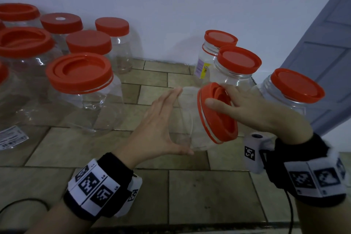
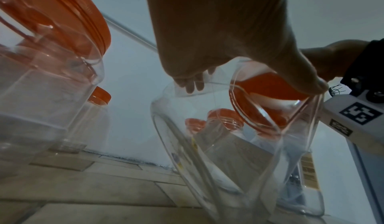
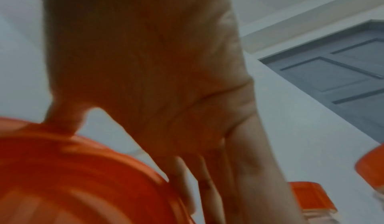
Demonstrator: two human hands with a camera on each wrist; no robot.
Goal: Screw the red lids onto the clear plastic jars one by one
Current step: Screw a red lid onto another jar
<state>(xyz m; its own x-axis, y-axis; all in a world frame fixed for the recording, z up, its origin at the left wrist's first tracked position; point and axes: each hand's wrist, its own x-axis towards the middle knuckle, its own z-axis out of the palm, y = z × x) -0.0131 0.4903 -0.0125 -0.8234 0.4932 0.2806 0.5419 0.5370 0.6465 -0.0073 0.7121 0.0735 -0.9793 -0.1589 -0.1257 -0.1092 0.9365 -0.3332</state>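
Observation:
A clear plastic jar point(image 1: 187, 119) hangs tilted on its side above the tiled floor, its mouth pointing right. My left hand point(image 1: 163, 118) holds its base end, fingers along the far side and thumb under the near side. The left wrist view looks into the jar point(image 2: 228, 153) from below my left hand point(image 2: 218, 38). A red lid point(image 1: 224, 125) sits on the mouth. My right hand point(image 1: 247, 106) grips that lid, thumb and fingers spread over its recessed top. In the right wrist view, blurred, the lid point(image 3: 72, 186) lies under my right hand point(image 3: 155, 79).
Several capped clear jars stand at the left point(image 1: 79, 72) against the white wall. Three more capped jars stand at the right point(image 1: 239, 61), close behind my right hand. A grey-blue door point(image 1: 332, 43) leans in at the far right. Tiled floor point(image 1: 190, 186) lies below.

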